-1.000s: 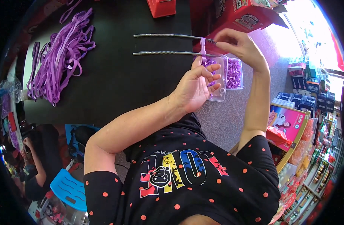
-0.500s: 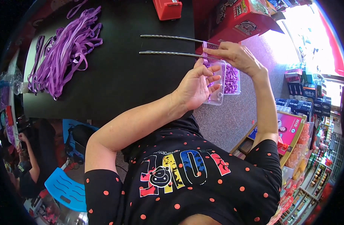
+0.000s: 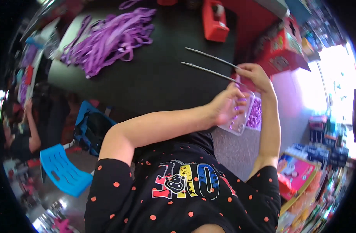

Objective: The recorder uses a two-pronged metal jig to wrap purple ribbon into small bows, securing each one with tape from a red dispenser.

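Observation:
Two thin twisted metal rods (image 3: 209,71) reach side by side over the black table toward its right edge. My left hand (image 3: 226,105) is at the near rod's right end. Its thumb and index finger pinch a narrow purple ribbon, mostly hidden, while the other fingers are loosely curled apart. My right hand (image 3: 257,77) is closed at the right end of the far rod; its fingertips are blurred, and what they hold cannot be made out. Below both hands is a clear plastic box (image 3: 240,126), beside a container of short purple ribbon pieces (image 3: 255,114).
A heap of purple ribbons (image 3: 112,40) lies at the table's far left. A red tape dispenser (image 3: 215,27) stands at the back right. Red cartons (image 3: 280,54) stand beyond the right edge. A blue chair (image 3: 65,171) is at left, with another person (image 3: 25,132) beyond it.
The view has swung, so the table and ribbon heap appear farther right and more of the tape dispenser shows. Both hands stay at the rods' right ends; the purple ribbon between them is less visible.

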Demonstrator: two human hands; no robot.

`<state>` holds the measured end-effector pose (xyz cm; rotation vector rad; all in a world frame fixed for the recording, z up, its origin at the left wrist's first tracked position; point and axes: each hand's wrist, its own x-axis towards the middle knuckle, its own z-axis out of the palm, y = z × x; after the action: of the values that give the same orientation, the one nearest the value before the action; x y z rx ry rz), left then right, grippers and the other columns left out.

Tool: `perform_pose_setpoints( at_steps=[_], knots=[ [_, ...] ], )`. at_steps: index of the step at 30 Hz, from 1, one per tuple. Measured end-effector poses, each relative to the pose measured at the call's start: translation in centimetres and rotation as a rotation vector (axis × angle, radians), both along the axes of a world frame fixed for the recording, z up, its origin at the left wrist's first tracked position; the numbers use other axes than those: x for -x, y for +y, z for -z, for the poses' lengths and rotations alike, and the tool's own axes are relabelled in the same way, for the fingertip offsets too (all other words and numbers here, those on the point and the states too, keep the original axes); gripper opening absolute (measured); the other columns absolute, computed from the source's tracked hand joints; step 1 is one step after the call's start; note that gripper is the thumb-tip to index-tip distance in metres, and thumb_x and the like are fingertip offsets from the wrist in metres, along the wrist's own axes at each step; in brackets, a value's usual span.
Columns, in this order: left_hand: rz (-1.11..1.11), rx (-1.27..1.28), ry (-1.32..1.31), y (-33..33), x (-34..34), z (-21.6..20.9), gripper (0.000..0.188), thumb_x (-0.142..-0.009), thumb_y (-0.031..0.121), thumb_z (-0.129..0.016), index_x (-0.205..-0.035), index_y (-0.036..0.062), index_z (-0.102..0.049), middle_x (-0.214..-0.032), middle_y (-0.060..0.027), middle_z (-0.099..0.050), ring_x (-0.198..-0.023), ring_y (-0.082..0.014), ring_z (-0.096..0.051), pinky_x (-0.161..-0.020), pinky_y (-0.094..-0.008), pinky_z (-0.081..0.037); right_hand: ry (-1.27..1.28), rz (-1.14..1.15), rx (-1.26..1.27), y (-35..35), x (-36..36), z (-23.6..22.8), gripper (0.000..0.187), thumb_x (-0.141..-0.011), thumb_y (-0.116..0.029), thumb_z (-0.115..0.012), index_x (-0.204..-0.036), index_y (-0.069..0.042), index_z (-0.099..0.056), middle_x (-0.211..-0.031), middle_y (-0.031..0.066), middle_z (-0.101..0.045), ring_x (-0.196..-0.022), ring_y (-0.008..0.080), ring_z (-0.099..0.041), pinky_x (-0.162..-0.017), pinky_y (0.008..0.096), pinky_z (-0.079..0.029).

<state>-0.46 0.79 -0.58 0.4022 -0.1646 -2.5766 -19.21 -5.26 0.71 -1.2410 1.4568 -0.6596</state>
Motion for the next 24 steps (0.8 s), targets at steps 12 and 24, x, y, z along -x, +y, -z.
perform_pose_setpoints(
  at_steps=[12, 24],
  knots=[
    [0.151, 0.291, -0.062, -1.7, -6.2, -3.8, 0.065, -0.08, 0.002, -0.051, -0.141, 0.0034, -0.029, -0.111, -0.0132, -0.056, -0.096, -0.0216, -0.057, -0.084, -0.0357, -0.048, 0.166, -0.008, -0.138, 4.1, 7.5, 0.9, 0.024, -0.09, -0.023, -0.058, -0.096, -0.002, -0.066, -0.079, 0.0043, -0.065, -0.068, 0.0124, -0.06, -0.059, 0.021, -0.042],
    [-0.827, 1.851, -1.848, -14.4, -27.1, -6.0, 0.02, -0.081, 0.012, -0.064, -0.098, 0.0027, -0.066, -0.099, -0.0127, -0.064, -0.098, -0.0303, -0.059, -0.086, -0.0362, -0.046, -0.228, 0.549, -0.297, 19.2, 2.8, 18.3, 0.046, -0.093, -0.037, -0.052, -0.126, -0.006, -0.051, -0.111, 0.0076, -0.062, -0.089, 0.0157, -0.061, -0.063, 0.0203, -0.043]
  ],
)
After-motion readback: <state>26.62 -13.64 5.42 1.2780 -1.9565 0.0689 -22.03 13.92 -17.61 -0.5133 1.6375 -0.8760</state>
